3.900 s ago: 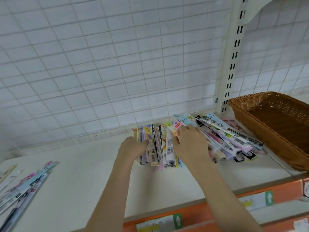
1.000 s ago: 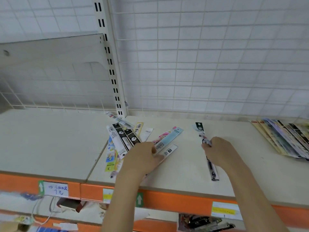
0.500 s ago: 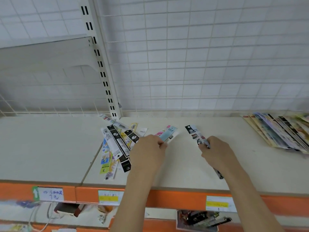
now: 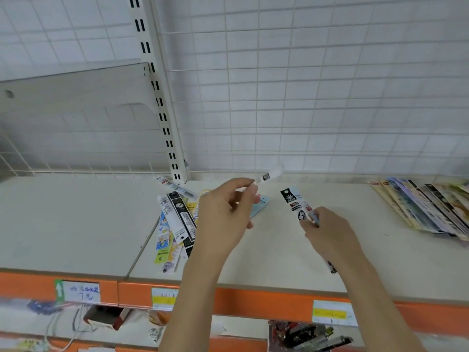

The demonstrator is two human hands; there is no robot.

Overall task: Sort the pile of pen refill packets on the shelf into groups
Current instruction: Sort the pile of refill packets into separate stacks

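Cream shelf (image 4: pixel 76 224) with orange front edge, loose packet pile (image 4: pixel 177 219) mid-left, fanned packet row (image 4: pixel 421 207) far right

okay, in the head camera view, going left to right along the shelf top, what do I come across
Loose pile of refill packets → left hand pinching a clear packet → right hand holding a black-topped packet → fanned row of packets.

I can't read the print on the packet (image 4: pixel 297 205) my right hand (image 4: pixel 327 233) pinches — its lower stretch is hidden behind the hand and wrist. The packet (image 4: pixel 272 174) in my left hand (image 4: pixel 224 219) is motion-blurred, its markings lost. A light blue packet (image 4: pixel 259 208) lies mostly covered by that hand. The fanned group (image 4: pixel 426 207) at the right runs off the frame edge. The handwritten shelf label (image 4: pixel 81 292) is too smeared to read.
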